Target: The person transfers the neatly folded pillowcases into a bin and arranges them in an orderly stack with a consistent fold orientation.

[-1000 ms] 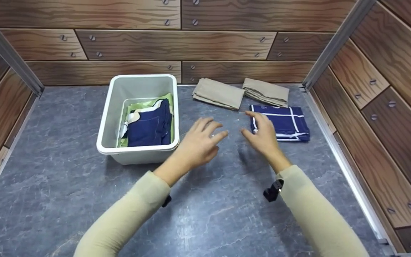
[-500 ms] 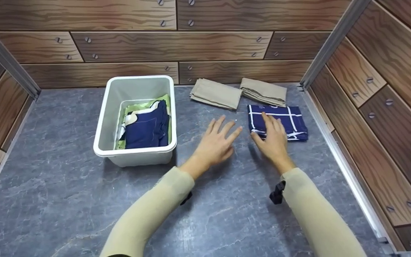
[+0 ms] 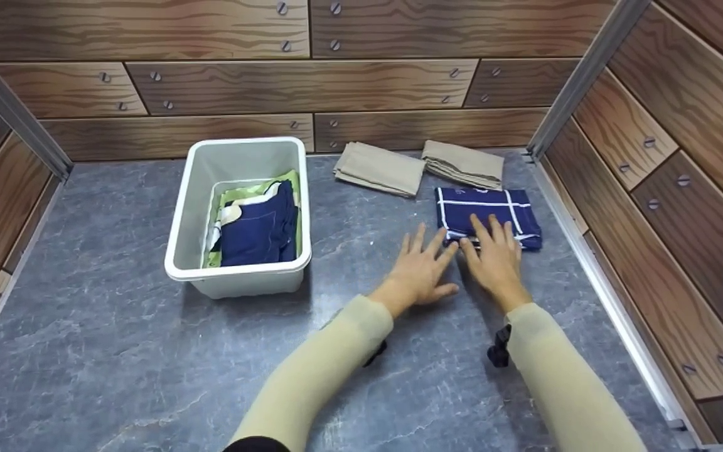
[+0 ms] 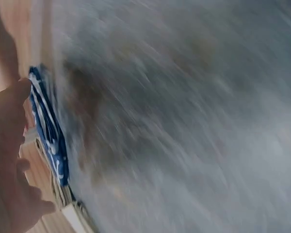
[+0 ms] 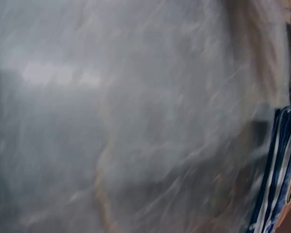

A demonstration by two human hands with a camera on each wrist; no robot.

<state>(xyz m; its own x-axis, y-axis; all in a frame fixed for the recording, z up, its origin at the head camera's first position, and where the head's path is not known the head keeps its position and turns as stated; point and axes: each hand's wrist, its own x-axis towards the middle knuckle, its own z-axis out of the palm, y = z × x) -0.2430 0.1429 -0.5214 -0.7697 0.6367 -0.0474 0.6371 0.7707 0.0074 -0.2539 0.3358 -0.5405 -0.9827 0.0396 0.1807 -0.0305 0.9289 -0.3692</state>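
Observation:
A folded navy cloth (image 3: 487,210) with white stripes lies flat on the floor at the right. Over its near edge reaches my right hand (image 3: 494,267), fingers spread and straight; whether they touch the fabric I cannot tell. My left hand (image 3: 418,273), also with fingers spread, is just left of it, its fingertips close to the cloth's near left corner. Neither hand holds anything. In the left wrist view the layered edge of the navy cloth (image 4: 49,128) shows beyond the left hand (image 4: 12,155). The right wrist view catches the cloth's folded edge (image 5: 276,170) at its right side.
Two folded beige cloths (image 3: 380,168) (image 3: 464,164) lie behind the navy one, near the wood-patterned back wall (image 3: 305,88). To the left stands a white bin (image 3: 245,279) with navy and green fabric (image 3: 258,229) inside. A side wall (image 3: 669,220) bounds the right.
My left hand has moved right, from beside the bin to near the navy cloth. The right hand has shifted slightly right and nearer, its fingers now straighter over the cloth's near edge.

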